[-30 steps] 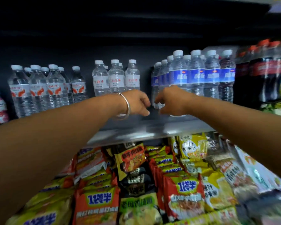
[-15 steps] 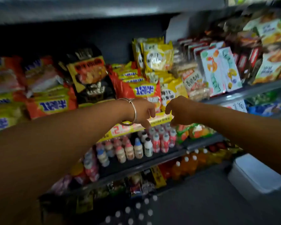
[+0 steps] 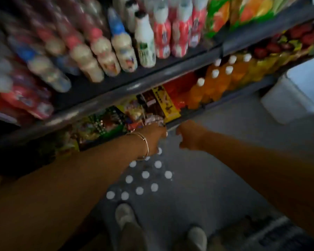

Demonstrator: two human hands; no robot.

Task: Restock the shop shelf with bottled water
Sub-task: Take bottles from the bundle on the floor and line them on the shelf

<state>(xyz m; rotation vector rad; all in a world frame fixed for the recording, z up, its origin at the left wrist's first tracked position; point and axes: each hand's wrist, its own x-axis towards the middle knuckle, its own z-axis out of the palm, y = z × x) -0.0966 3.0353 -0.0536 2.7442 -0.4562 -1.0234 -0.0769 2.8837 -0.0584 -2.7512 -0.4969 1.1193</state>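
Fetching step: left hand (image 3: 155, 140) and right hand (image 3: 190, 137), fingers curled and empty, above the pack of water bottles (image 3: 145, 175) on the floor; next, grasp bottles by their necks.

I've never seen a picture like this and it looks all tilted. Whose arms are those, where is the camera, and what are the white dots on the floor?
The camera sits on a person's head and looks down, so you see what they see. The two arms are theirs. The left hand, with a bracelet on its wrist, and the right hand both reach down toward the floor. Neither seems to hold anything, though the picture is blurry. The white dots are the caps of the water bottles standing together on the floor, seen from above. They are waiting to go on the shelf. Behind the hands is a shop shelf with small drink bottles on it, and snack packets and orange drinks below. At the bottom are the person's shoes.
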